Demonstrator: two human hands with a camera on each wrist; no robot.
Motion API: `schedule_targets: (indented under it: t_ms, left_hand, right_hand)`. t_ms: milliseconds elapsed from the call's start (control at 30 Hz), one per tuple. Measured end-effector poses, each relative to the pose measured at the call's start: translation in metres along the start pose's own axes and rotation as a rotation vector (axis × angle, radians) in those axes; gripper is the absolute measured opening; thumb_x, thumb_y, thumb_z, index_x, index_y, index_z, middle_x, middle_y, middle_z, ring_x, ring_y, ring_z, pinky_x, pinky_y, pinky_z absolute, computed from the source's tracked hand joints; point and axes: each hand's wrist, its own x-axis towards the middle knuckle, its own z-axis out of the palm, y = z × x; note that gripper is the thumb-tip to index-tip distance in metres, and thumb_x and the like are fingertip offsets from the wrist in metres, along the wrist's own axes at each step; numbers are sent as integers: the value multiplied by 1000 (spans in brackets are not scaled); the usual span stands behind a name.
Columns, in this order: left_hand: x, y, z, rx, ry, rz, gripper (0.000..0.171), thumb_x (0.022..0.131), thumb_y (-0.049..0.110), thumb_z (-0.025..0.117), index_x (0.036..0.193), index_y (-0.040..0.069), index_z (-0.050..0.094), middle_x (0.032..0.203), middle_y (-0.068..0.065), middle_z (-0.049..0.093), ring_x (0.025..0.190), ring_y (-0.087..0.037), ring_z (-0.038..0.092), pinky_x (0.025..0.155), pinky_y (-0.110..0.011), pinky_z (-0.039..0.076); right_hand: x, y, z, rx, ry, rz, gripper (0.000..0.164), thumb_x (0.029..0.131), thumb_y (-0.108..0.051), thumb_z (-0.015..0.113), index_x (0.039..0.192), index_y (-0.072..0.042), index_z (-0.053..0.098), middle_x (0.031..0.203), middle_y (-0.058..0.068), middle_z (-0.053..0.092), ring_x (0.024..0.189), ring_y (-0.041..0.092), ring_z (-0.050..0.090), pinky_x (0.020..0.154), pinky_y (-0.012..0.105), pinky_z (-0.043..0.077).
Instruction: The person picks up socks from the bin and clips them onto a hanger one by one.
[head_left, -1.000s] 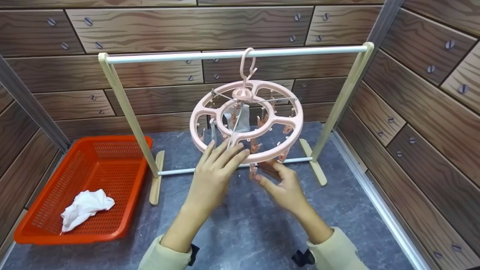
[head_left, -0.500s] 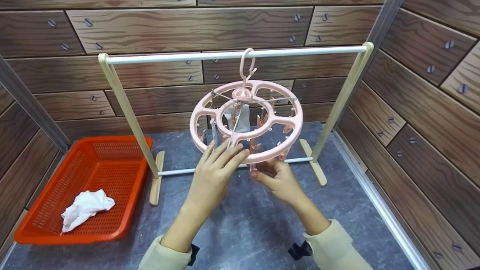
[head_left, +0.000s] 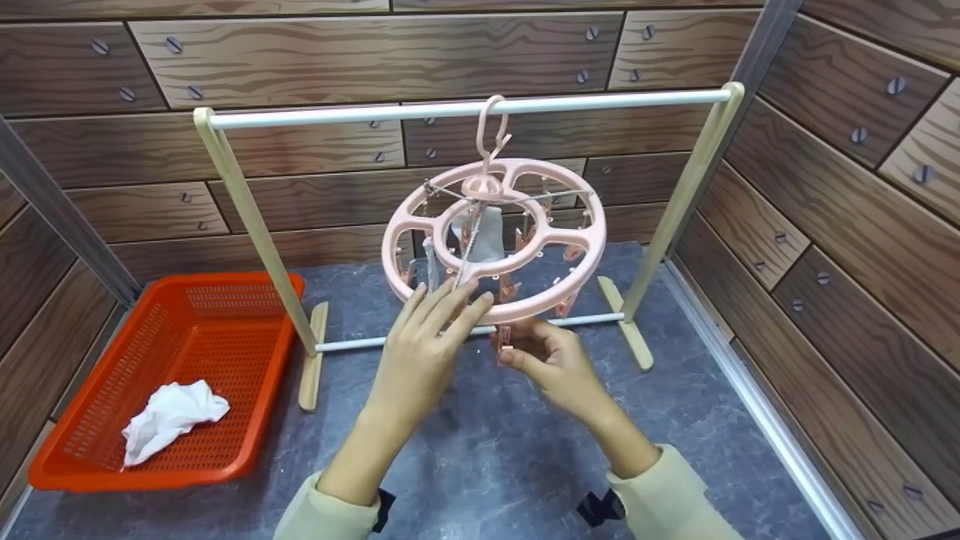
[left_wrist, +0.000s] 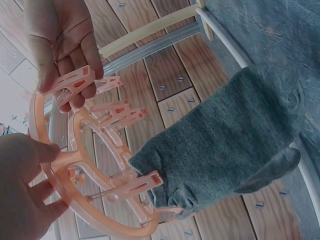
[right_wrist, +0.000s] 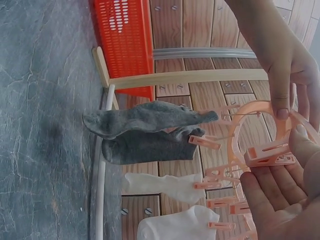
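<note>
A round pink sock-drying hanger point(head_left: 536, 306) hangs by its hook, its near side tilted down. My left hand point(head_left: 414, 356) grips the near edge of the ring, fingers over the top and thumb beneath. Just to its right, my right hand point(head_left: 559, 371) pinches a pink clothes peg point(right_wrist: 267, 154) dangling from the rim, thumb on one side and fingers behind. No cloth shows in that peg. Below the ring, other pegs hold two grey socks, one point(right_wrist: 150, 119) beside the other point(right_wrist: 150, 148), and two white socks, one narrow point(right_wrist: 165, 186) and one broader point(right_wrist: 182, 225).
The hanger's hook point(head_left: 493, 127) sits over the white bar point(head_left: 315, 116) of a wooden-ended rack. At left stands an orange-red basket point(head_left: 262, 405) with a crumpled white cloth point(head_left: 174, 418) inside. Plank-patterned walls point(head_left: 360, 60) enclose the grey floor point(head_left: 487, 465).
My right thumb and fingers have closed in on the peg, which they stood beside a second ago. My left hand keeps its place on the ring, and the hanger has shifted only slightly.
</note>
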Motion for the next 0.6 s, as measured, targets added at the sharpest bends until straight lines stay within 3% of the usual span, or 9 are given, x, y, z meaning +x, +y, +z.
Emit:
schedule_targets:
  t_ms: [167, 367, 500, 600]
  left_hand:
    - [-5, -3, -2, 2, 9, 2, 58, 84, -6, 68, 136, 19, 62, 144, -5, 57, 132, -30, 54, 114, -50, 37]
    - [-17, -11, -9, -11, 67, -15, 46, 92, 4, 62, 137, 18, 62, 145, -9, 56, 131, -31, 55, 111, -52, 40]
    - [-38, -32, -17, 18, 69, -74, 52, 89, 7, 67, 139, 19, 60, 146, -10, 54, 132, -33, 54, 112, -51, 39]
    - [-58, -55, -25, 49, 34, -143, 58, 86, 9, 72, 141, 20, 58, 146, -10, 54, 132, -35, 54, 113, -52, 38]
  right_hand:
    - [0, -1, 0, -7, 13, 6, 27, 91, -5, 70, 113, 8, 65, 105, 27, 70, 92, 16, 71, 82, 32, 60]
    - [1, -1, 0, -14, 36, 0, 26, 90, -5, 71, 113, 7, 66, 103, 21, 71, 90, 15, 71, 81, 31, 60]
    - [1, -1, -1, 0, 37, -9, 24, 91, -4, 70, 113, 7, 66, 103, 24, 70, 90, 15, 71, 81, 31, 60]
    - [1, 0, -2, 5, 37, -11, 24, 91, -4, 69, 112, 7, 66, 103, 26, 70, 90, 16, 70, 80, 30, 60]
